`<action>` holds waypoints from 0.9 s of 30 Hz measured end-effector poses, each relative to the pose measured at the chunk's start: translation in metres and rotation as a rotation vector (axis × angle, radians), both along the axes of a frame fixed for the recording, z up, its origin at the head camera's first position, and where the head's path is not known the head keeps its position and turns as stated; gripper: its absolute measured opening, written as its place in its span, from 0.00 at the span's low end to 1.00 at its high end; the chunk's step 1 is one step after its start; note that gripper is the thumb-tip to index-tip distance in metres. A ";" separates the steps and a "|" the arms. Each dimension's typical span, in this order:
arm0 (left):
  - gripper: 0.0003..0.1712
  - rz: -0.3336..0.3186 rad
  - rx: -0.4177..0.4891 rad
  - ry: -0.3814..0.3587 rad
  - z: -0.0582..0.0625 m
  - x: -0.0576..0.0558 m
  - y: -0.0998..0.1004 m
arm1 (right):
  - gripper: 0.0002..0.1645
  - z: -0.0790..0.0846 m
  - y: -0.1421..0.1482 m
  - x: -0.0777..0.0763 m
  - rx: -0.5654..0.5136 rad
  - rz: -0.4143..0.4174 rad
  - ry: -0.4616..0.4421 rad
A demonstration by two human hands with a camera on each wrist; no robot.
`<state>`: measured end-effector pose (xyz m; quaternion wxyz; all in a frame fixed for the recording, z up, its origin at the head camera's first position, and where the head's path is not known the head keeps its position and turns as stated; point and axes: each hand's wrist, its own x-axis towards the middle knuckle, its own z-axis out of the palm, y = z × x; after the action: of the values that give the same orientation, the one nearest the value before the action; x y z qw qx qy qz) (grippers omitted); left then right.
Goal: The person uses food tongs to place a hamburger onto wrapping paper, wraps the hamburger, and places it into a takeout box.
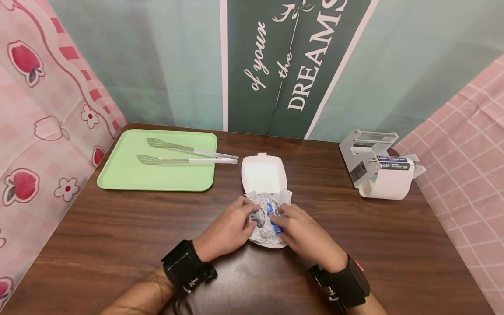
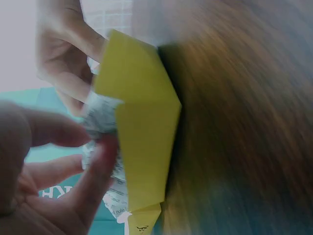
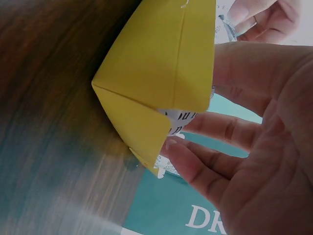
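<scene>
In the head view a white-lined takeaway box [image 1: 264, 173] stands with its lid folded back, away from me. The wrist views show its outside as yellow card [image 2: 146, 127]. A bundle in crumpled newsprint-patterned paper [image 1: 260, 237] sits in the near half, bearing a blue-and-white sticker [image 1: 277, 228]; what the paper wraps is hidden. My left hand [image 1: 230, 224] holds the bundle's left side between thumb and fingers. From the right, my right hand [image 1: 309, 232] grips the paper, its fingers [image 3: 195, 164] bent over the box's rim.
At the back left lies a light green tray [image 1: 118, 175], with metal tongs [image 1: 204, 160] across it, their handle end past the tray's right edge. A metal roll dispenser [image 1: 358, 168] with a white label roll [image 1: 393, 183] stands at the back right. Curtains enclose the brown table [image 1: 157, 218].
</scene>
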<state>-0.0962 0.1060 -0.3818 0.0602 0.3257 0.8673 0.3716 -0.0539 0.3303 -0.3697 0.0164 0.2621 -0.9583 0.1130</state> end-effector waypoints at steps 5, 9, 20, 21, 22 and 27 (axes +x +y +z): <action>0.36 -0.079 -0.025 -0.153 0.003 -0.001 -0.005 | 0.26 0.002 -0.002 -0.004 0.012 0.002 -0.024; 0.39 -0.094 -0.014 -0.215 0.004 -0.002 -0.007 | 0.27 0.005 -0.003 -0.005 0.022 -0.003 -0.044; 0.35 -0.036 -0.081 0.040 0.001 -0.008 -0.012 | 0.25 0.011 -0.005 -0.010 0.025 0.018 -0.075; 0.34 -0.019 -0.089 0.053 0.001 -0.009 -0.013 | 0.25 0.012 -0.006 -0.011 0.022 0.022 -0.085; 0.33 -0.005 -0.092 0.054 0.001 -0.010 -0.014 | 0.26 0.012 -0.008 -0.011 0.020 0.029 -0.092; 0.28 -0.021 -0.084 0.052 0.001 -0.014 -0.019 | 0.28 0.014 -0.012 -0.011 0.012 0.073 -0.128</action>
<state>-0.1097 0.0872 -0.3806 0.0552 0.3414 0.8799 0.3258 -0.0646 0.3187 -0.3555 -0.0506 0.2890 -0.9479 0.1240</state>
